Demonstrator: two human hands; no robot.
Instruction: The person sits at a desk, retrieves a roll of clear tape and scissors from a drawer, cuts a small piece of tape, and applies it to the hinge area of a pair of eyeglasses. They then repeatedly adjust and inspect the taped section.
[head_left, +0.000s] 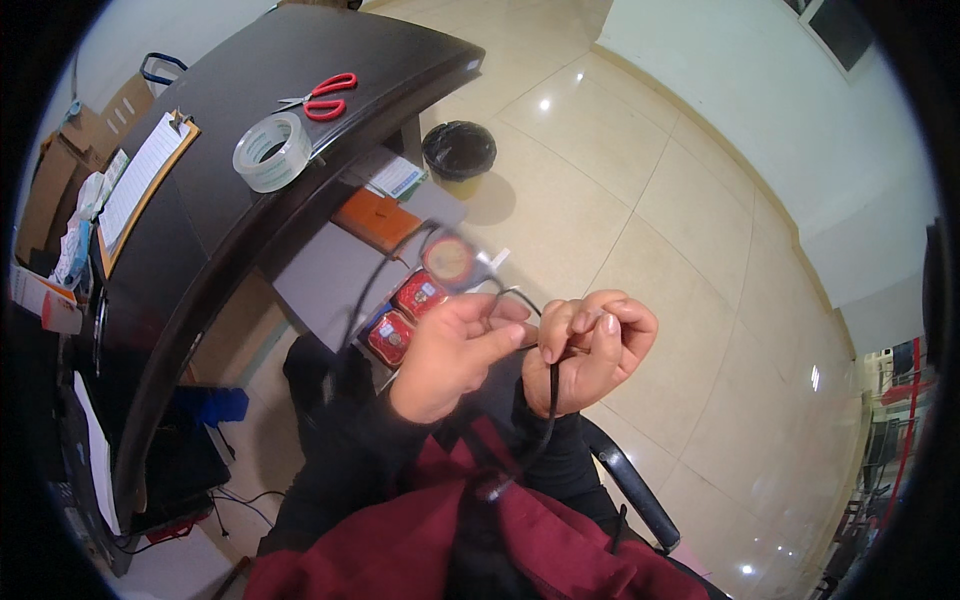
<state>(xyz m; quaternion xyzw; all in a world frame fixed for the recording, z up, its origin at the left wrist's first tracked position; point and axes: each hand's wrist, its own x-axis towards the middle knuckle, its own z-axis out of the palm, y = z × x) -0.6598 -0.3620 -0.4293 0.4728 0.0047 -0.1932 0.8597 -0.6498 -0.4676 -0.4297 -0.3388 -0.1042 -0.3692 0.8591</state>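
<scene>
A thin black cable (553, 397) loops in the air before my chest, blurred in places. My left hand (457, 352) has its thumb and fingers closed on the cable. Beside it, on the right, my right hand (596, 349) is curled with the cable running at its fingers. One loop rises to the left over an open drawer (322, 281), and another length hangs down against the dark red garment (390, 540). Beyond my left hand, red tins (420, 295) and a round thing with a red rim (448, 259) lie in the drawer.
On the dark desk (217, 112) are a roll of clear tape (247, 161), red-handled scissors (326, 110) and a clipboard (142, 187). An orange-brown notebook (375, 221) lies in the drawer. A lined waste bin (459, 169) stands on the tiled floor. A chair armrest (634, 487) is at my right.
</scene>
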